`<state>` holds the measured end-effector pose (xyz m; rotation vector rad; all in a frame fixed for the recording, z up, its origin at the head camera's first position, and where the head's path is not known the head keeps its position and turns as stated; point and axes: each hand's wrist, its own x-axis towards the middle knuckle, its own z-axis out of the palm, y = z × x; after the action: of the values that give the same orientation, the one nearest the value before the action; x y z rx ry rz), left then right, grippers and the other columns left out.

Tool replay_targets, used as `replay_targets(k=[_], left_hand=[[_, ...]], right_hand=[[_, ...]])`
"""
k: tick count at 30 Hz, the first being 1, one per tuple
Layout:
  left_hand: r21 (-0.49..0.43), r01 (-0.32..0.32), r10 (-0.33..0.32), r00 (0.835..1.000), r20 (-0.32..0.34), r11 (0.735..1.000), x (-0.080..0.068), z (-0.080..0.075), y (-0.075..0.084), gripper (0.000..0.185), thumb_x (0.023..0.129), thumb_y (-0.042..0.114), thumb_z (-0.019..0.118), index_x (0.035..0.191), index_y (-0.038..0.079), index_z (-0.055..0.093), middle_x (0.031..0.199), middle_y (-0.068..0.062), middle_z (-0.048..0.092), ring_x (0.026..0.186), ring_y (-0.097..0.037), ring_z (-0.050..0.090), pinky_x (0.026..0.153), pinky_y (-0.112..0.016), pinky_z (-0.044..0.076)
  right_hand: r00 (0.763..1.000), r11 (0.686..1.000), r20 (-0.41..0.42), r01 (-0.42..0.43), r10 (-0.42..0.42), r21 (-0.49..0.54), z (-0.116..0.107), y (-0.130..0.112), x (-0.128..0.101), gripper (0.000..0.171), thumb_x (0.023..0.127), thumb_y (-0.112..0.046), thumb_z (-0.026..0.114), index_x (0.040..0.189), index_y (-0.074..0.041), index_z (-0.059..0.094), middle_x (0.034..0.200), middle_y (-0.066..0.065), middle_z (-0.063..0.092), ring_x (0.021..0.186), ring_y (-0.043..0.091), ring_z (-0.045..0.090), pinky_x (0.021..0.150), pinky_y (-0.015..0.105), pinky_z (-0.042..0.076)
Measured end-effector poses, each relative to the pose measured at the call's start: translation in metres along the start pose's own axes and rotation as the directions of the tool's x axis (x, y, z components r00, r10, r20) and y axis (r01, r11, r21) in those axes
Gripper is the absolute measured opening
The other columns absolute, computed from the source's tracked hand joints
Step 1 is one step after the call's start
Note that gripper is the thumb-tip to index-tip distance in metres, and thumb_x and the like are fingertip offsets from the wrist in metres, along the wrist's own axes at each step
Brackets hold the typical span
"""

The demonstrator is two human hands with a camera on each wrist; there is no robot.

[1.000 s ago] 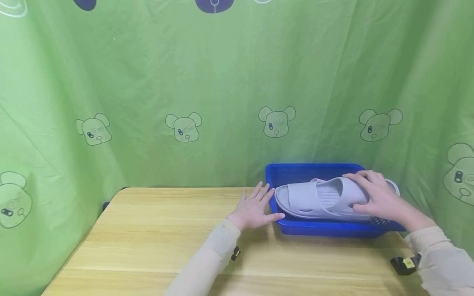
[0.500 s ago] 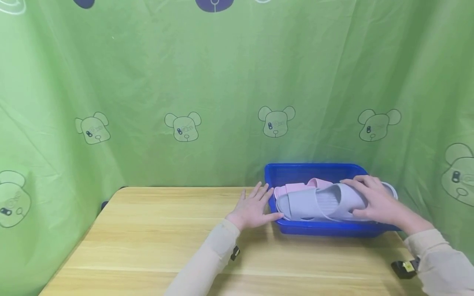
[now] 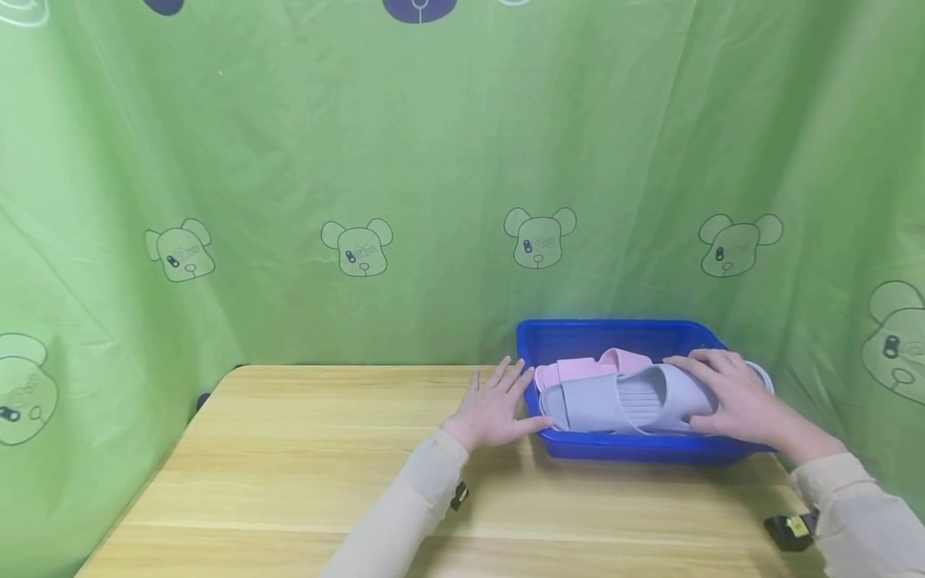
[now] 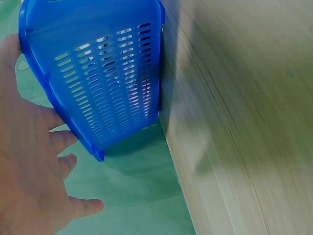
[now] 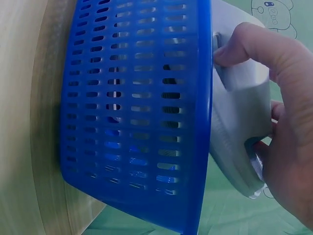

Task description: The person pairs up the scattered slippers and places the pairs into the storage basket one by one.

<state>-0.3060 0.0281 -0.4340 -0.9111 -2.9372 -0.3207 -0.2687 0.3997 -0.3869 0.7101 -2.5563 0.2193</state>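
A grey slide slipper [image 3: 596, 404] lies lengthwise along the near side of a blue plastic basket [image 3: 650, 446], its far right end raised at the rim. My right hand [image 3: 740, 399] grips it from above around the strap, thumb on the near side. In the right wrist view the slipper [image 5: 239, 117] sticks up past the basket's rim. Behind it in the basket is a pink slipper [image 3: 578, 368], partly covered by the grey one. My left hand [image 3: 491, 408] has its fingers spread and touches the basket's left rim with its fingertips.
The basket stands at the back right of a wooden table [image 3: 325, 466]. Behind it hangs a green curtain [image 3: 433, 160] with bear-head prints, close to the table's back edge. Black wrist devices [image 3: 789, 531] sit beneath the sleeves.
My right hand has lowered the grey slipper a little deeper into the basket, toward the near side. More of the pink slipper now shows behind it. My left hand stays at the rim.
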Motion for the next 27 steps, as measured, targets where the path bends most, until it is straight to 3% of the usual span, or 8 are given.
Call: replay_targets(k=[7, 19, 27], left_hand=[[0.002, -0.003, 0.003, 1.0, -0.004, 1.0, 0.001, 0.001, 0.0, 0.09, 0.089, 0.079, 0.028, 0.158, 0.025, 0.011, 0.165, 0.001, 0.011, 0.154, -0.02, 0.004, 0.12, -0.061, 0.012], [-0.003, 0.001, -0.001, 1.0, -0.001, 1.0, 0.0, 0.0, 0.001, 0.09, 0.089, 0.079, 0.028, 0.158, 0.024, 0.011, 0.165, 0.001, 0.011, 0.154, -0.02, 0.005, 0.121, -0.06, 0.012], [-0.013, 0.003, -0.003, 1.0, -0.003, 1.0, 0.0, 0.001, 0.0, 0.089, 0.089, 0.078, 0.029, 0.157, 0.023, 0.013, 0.165, 0.0, 0.011, 0.154, -0.02, 0.005, 0.121, -0.06, 0.012]], right_hand=[[0.999, 0.998, 0.015, -0.03, 0.031, -0.057, -0.001, -0.003, -0.003, 0.089, 0.049, -0.032, 0.088, 0.13, -0.018, 0.054, 0.123, 0.018, 0.054, 0.111, 0.04, 0.042, 0.083, 0.062, 0.036], [1.0, 0.999, -0.012, 0.012, -0.013, -0.052, 0.002, -0.004, -0.004, 0.089, 0.044, -0.025, 0.089, 0.125, -0.013, 0.056, 0.116, 0.017, 0.055, 0.106, 0.04, 0.044, 0.081, 0.061, 0.037], [0.999, 0.998, -0.013, -0.047, 0.046, -0.039, -0.001, -0.016, -0.001, 0.076, 0.06, -0.043, 0.086, 0.123, -0.01, 0.061, 0.114, 0.021, 0.059, 0.105, 0.041, 0.046, 0.083, 0.062, 0.038]])
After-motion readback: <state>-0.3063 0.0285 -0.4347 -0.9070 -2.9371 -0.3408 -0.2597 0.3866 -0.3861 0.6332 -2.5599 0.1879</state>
